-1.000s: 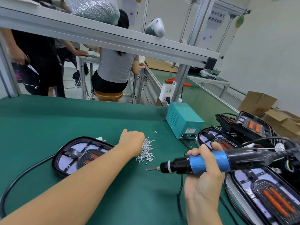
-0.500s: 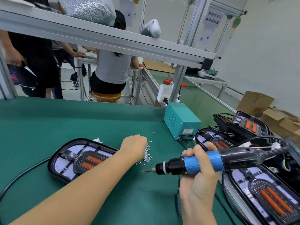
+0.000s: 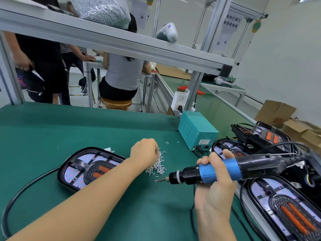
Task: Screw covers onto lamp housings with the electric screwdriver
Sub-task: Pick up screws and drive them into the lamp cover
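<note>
Our left hand (image 3: 144,153) is down on the near edge of the loose screw pile (image 3: 159,166), its fingers curled under the knuckles; we cannot tell whether a screw is pinched yet. The lamp housing with its cover (image 3: 90,168) lies just to the left of that hand, beside the forearm, its black cable (image 3: 26,186) trailing off toward us. Our right hand (image 3: 214,180) grips the blue electric screwdriver (image 3: 217,170) level, its bit (image 3: 160,180) pointing at the pile and just short of it.

We judge the risks to be small but real. Fingers raking the heap could scatter more screws across the mat, and a few already lie apart beyond the hand. The bit sits near our left fingers, so a trigger press now could nick them. A screw picked up crooked may drop before it reaches the cover.

Everything rests on a green bench mat (image 3: 52,129). Beyond the right hand stands the teal power supply box (image 3: 198,131), and to its right more lamp housings (image 3: 286,211) are stacked with cables. Overhead, an aluminium shelf rail (image 3: 121,40) carries a bag of screws (image 3: 102,11). Behind it a person sits on a wooden stool (image 3: 116,103), others stand nearby, and cardboard boxes (image 3: 276,112) sit at far right.
</note>
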Motion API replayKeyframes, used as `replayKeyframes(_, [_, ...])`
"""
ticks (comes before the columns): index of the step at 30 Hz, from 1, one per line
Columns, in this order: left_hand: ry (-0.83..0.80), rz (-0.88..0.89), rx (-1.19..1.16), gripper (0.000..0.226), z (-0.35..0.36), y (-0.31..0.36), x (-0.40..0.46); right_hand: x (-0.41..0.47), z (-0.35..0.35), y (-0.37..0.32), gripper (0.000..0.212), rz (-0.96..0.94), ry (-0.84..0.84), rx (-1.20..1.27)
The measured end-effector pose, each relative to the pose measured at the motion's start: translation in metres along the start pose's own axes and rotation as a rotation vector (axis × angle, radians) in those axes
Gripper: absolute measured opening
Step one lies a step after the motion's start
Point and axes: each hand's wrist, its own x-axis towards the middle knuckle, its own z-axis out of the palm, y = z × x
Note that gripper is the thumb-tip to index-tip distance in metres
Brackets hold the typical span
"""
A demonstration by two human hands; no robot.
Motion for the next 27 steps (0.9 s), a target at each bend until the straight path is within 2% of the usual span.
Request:
replayKeyframes(4, [0.034, -0.012, -0.042, 0.017, -0.003, -0.004, -0.006, -0.002, 0.005, 0.001, 0.030, -0.008, -0.012, -0.022])
replayKeyframes(6, [0.049, -0.003, -0.157, 0.016, -0.007, -0.012, -0.008, -0.003, 0.007, 0.000, 0.030, -0.007, -0.025, -0.009])
replayKeyframes(12, [0.003, -0.056, -0.969, 0.013, -0.027, -0.036, -0.038, 0.000, 0.016, -0.006, 0.033, -0.031, -0.068, 0.033])
replayKeyframes(16, [-0.021, -0.104, -1.252, 0.012, -0.035, -0.054, -0.067, -0.003, 0.028, -0.008, 0.029, 0.023, -0.094, 0.166])
replayKeyframes(21, [-0.032, -0.127, -1.417, 0.006, -0.043, -0.076, -0.102, -0.014, 0.053, -0.006, 0.025, 0.086, -0.169, 0.288])
replayKeyframes(27, [0.002, -0.090, -1.564, 0.015, -0.055, -0.088, -0.127, -0.030, 0.077, 0.003, 0.027, 0.148, -0.246, 0.303])
